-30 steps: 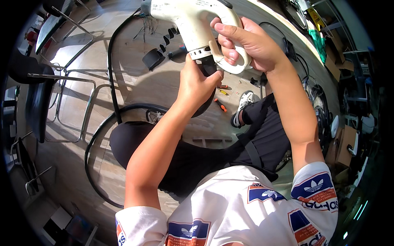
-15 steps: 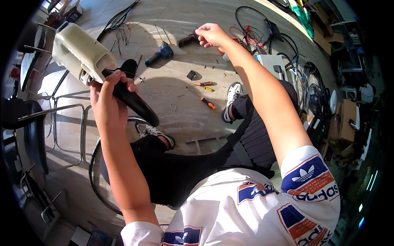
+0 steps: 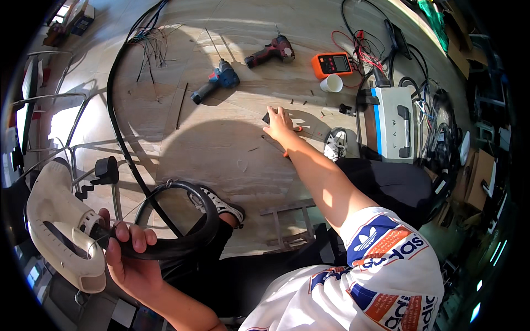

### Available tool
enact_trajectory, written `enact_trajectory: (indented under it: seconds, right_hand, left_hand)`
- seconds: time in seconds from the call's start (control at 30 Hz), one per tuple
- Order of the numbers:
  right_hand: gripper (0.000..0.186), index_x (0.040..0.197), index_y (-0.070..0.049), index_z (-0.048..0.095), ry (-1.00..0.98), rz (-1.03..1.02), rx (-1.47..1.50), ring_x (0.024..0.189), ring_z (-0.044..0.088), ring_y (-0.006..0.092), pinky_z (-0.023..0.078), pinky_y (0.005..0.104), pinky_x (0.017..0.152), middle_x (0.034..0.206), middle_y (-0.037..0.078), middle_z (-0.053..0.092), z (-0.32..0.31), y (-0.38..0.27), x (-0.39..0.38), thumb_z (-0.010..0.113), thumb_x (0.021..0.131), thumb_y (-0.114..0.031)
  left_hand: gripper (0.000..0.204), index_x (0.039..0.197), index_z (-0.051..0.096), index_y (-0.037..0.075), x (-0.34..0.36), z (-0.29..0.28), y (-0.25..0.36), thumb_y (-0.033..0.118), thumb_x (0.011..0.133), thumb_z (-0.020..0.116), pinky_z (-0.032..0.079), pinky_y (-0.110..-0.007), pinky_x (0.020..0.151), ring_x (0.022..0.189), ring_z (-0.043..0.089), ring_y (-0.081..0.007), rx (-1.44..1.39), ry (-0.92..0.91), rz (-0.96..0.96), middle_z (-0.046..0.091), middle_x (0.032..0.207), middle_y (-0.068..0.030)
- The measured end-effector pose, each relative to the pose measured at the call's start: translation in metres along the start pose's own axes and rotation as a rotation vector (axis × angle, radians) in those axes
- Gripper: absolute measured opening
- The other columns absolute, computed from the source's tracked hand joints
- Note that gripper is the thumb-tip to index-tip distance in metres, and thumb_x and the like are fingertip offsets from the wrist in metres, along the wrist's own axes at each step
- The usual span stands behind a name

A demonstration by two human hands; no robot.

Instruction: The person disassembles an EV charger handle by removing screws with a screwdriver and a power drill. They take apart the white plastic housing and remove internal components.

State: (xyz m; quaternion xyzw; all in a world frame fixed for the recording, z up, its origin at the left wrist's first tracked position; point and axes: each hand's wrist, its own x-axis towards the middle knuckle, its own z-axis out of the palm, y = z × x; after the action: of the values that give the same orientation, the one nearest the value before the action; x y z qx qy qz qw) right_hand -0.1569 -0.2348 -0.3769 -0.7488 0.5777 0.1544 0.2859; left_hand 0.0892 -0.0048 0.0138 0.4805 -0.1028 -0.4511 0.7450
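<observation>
As the left hand (image 3: 132, 267) clamps black cable (image 3: 190, 240), the cream connector (image 3: 45, 209) points away, long axis fore-and-aft. Right hand (image 3: 280, 123) — cannot tell whether fingers grip.

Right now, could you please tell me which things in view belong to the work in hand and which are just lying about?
Seemingly part of the work:
black cable, in the grip of the left hand
cream pistol-shaped handle on the cable's end
small black piece, by the right hand

Seemingly just lying about:
blue drill
red drill
orange meter
white cup
</observation>
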Motion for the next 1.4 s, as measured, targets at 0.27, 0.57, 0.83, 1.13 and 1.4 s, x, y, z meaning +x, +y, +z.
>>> enact_trajectory:
  seconds: [0.27,0.57,0.83,1.13,1.4]
  right_hand:
    - [0.048,0.117,-0.01,0.057,0.185,-0.249,-0.034,0.11,0.058,0.0371,0.053,0.0465,0.088,0.12,0.021,0.054,0.033,0.02,0.021,0.079,0.076,-0.023]
    - [0.031,0.103,-0.003,0.06,-0.235,-0.033,1.976,0.091,0.066,0.0304,0.056,0.0409,0.082,0.093,0.015,0.064,-0.101,-0.048,-0.016,0.072,0.083,-0.023]
    - [0.054,0.118,0.012,0.058,-0.556,-0.757,1.808,0.105,0.065,0.0357,0.053,0.0434,0.098,0.114,0.025,0.065,-0.288,-0.158,-0.234,0.067,0.084,-0.03]
    - [0.07,0.126,0.007,0.053,-0.515,-1.064,1.28,0.112,0.063,0.0276,0.044,0.0378,0.106,0.112,0.021,0.066,-0.306,-0.168,-0.333,0.069,0.073,-0.036]
    - [0.066,0.128,0.003,0.053,-0.528,-1.098,1.191,0.1,0.066,0.0227,0.054,0.0352,0.087,0.113,0.02,0.067,-0.297,-0.19,-0.334,0.071,0.075,-0.032]
  left_hand:
    - [0.056,0.149,0.026,-0.004,0.008,0.002,-0.003,0.013,0.1,0.049,0.038,-0.037,0.074,0.079,0.046,-0.0169,-0.017,0.014,-0.052,0.047,0.102,-0.0058]
    - [0.06,0.137,0.041,-0.001,0.016,0.02,-0.015,0.005,0.08,0.059,0.051,-0.047,0.08,0.084,0.059,-0.0277,-0.044,0.004,-0.061,0.055,0.105,-0.0127]
    - [0.035,0.116,0.051,-0.001,-0.006,0.025,-0.032,0.009,0.09,0.072,0.053,-0.035,0.071,0.08,0.062,-0.0188,0.182,-0.152,0.148,0.059,0.095,-0.0076]
    - [0.051,0.126,0.037,-0.002,-0.032,0.033,-0.044,0.0,0.084,0.066,0.055,-0.031,0.07,0.081,0.065,-0.0163,0.169,-0.262,0.177,0.062,0.104,-0.0117]
    - [0.065,0.139,0.038,0.0,-0.036,0.022,-0.058,0.014,0.087,0.074,0.054,-0.031,0.077,0.089,0.065,-0.0174,0.531,-0.349,0.117,0.062,0.111,-0.0105]
